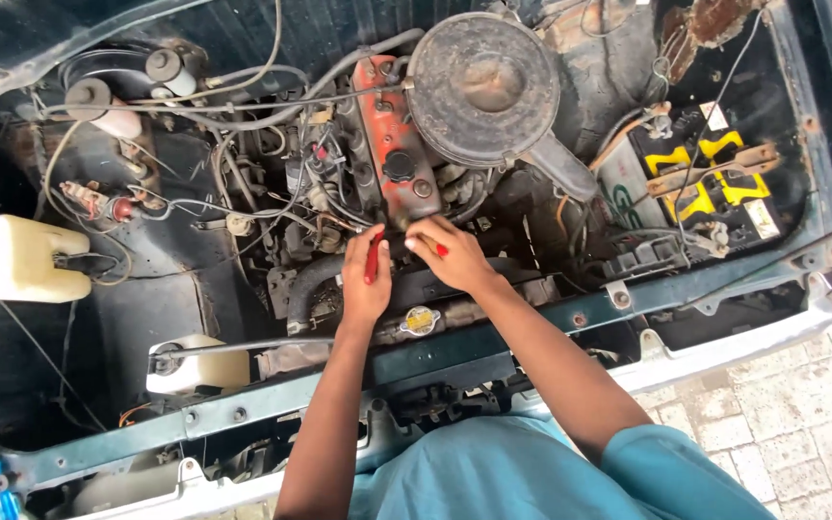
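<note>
Leaning over the open engine bay, the person's left hand grips a red-handled tool, its tip hidden at the front of the red valve cover. The right hand pinches something small and red just beside it, too small to tell. The round air cleaner sits above, the battery well apart

Red-handled tool: slim, red grip, held near upright in the left hand, at about 7 o'clock from the red valve cover. Second red-handled piece: only a short red tip shows under the right hand's fingers, at 3 o'clock from the first tool, just beside it. Both lie over the engine's front edge; working ends are hidden.
</note>
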